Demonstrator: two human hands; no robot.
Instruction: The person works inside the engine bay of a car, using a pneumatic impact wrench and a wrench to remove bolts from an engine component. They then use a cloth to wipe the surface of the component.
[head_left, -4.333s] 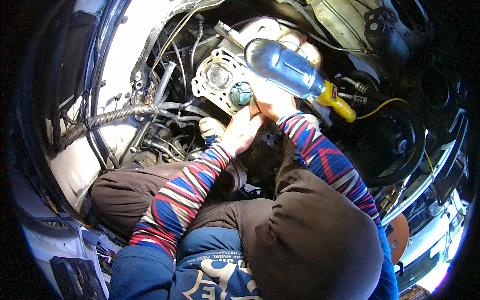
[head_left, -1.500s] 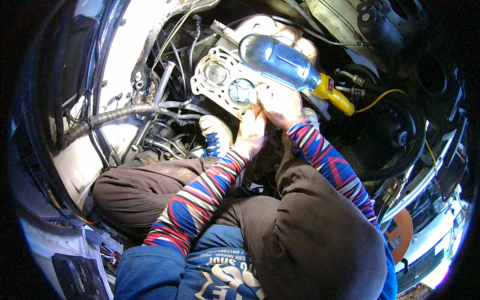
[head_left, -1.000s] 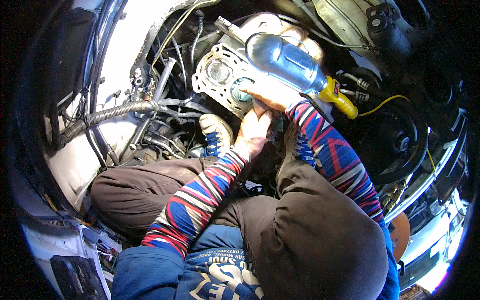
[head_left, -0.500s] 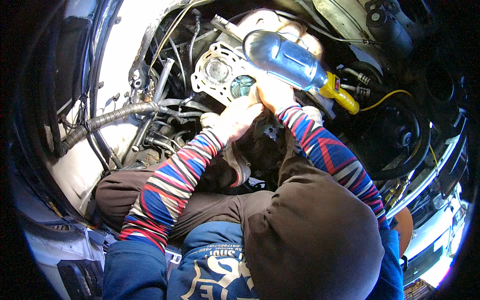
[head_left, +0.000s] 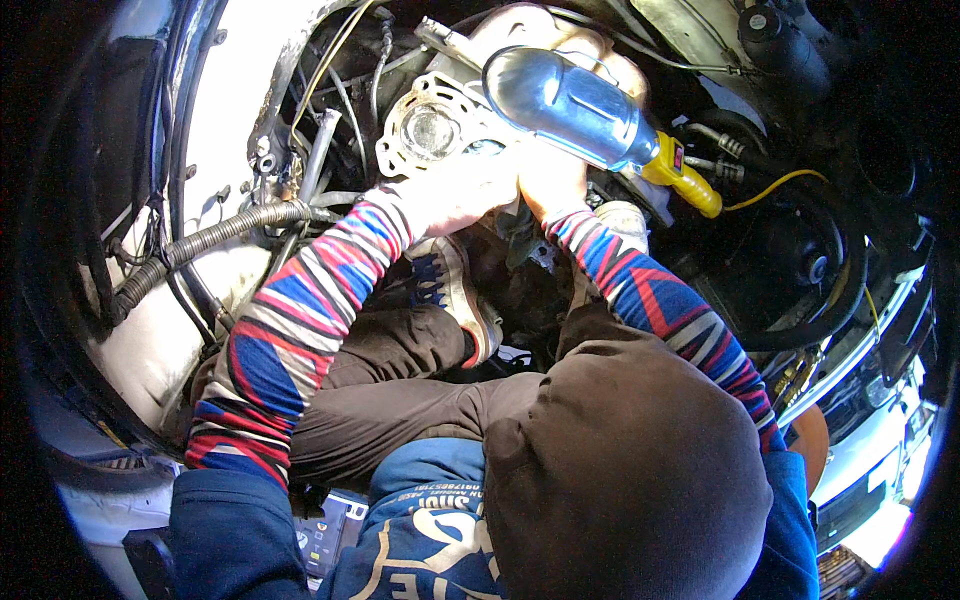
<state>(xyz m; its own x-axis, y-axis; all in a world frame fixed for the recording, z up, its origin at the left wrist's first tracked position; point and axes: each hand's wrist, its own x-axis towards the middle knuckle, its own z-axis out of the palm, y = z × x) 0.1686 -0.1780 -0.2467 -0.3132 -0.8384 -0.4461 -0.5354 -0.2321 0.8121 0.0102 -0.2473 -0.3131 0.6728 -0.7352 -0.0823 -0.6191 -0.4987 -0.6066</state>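
Observation:
Over the engine block [head_left: 397,150], my left hand [head_left: 455,200] reaches in beside the second cylinder bore [head_left: 487,147] and covers its near side. Against it, just below the lamp, is my right hand [head_left: 550,185]. Strong glare washes out the fingers of both hands, so their grip and anything between them cannot be made out. A round piston top [head_left: 430,133] shows in the bore to the left. Dark greenish material, perhaps a rag [head_left: 520,238], hangs below the hands. The work lamp [head_left: 570,105], with a shiny reflector and yellow handle [head_left: 682,178], lies above them.
A ribbed hose [head_left: 215,240] and several pipes run along the left of the engine bay. The lamp's yellow cord [head_left: 775,188] trails right. My shoe [head_left: 460,300] rests below the block. A dark rounded covering [head_left: 630,470] fills the lower middle.
My left hand has moved up and left over the block, its forearm swinging left, and now hides more of the second bore. The right hand has hardly moved. More of my shoe shows.

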